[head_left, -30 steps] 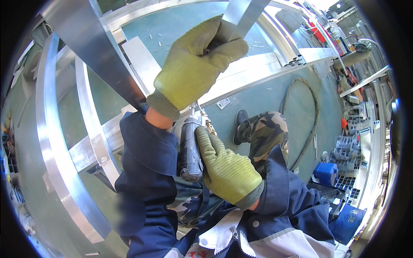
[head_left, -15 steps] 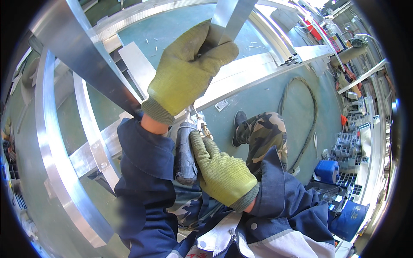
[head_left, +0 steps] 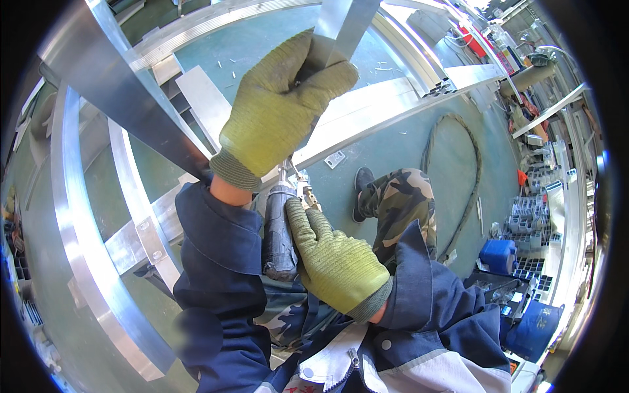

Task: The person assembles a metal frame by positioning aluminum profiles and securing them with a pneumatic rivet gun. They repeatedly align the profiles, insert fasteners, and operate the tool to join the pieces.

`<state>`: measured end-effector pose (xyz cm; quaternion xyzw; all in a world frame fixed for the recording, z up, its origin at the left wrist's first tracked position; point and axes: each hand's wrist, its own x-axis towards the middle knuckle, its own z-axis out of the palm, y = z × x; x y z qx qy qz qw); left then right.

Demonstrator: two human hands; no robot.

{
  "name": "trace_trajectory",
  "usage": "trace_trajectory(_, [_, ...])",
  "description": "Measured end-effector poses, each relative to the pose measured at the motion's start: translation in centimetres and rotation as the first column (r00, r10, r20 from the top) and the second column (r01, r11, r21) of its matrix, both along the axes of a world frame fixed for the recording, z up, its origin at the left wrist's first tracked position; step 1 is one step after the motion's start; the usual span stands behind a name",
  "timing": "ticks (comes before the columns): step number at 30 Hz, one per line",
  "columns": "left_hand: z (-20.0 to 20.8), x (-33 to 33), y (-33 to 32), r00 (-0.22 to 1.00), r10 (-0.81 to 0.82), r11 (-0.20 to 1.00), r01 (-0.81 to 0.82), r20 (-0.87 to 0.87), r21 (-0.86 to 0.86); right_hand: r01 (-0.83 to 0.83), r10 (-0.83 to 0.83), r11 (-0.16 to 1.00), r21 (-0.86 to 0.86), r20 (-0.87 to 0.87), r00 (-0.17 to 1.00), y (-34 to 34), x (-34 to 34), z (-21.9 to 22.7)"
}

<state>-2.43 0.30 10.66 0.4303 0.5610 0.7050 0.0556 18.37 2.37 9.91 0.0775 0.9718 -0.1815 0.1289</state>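
Note:
My left hand [head_left: 272,118], in a yellow-green knitted glove, is closed round a shiny aluminium bar [head_left: 347,26] that rises toward the top edge. Below that wrist lies a cylindrical power tool [head_left: 280,232], its dark body wrapped in black tape. A thin metal shaft at its front runs up toward the aluminium frame [head_left: 367,121], where the glove hides its tip. Brass-coloured fittings [head_left: 305,190] sit beside the tool. My right hand [head_left: 342,265], gloved alike, lies against the tool's right side with two fingers stretched along it; its thumb and the underside of its grip are hidden.
Wide aluminium beams [head_left: 98,262] cross the left side, and a slanting one [head_left: 131,85] passes close to my left forearm. A dark hose [head_left: 481,164] curves over the green floor. Blue containers [head_left: 498,257] and stacked metal parts [head_left: 529,219] stand at the right. A small plate [head_left: 335,159] lies on the floor.
The whole view has shifted slightly, so the frame and hands appear a little further left. Both hands keep the same hold, and the tool stays beside the right one.

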Motion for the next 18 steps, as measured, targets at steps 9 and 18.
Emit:
trace_trajectory(9, [-0.26,-0.15,-0.03,1.0,0.014,1.0,-0.014,0.012,-0.015,-0.007,0.009,0.999,0.031,-0.043,0.999,-0.26,0.09,-0.13])
trace_trajectory(18, [0.08,0.07,-0.19,1.0,0.025,0.999,-0.025,-0.012,-0.028,-0.008,0.009,1.0,0.019,-0.064,0.998,-0.32,0.01,-0.1])
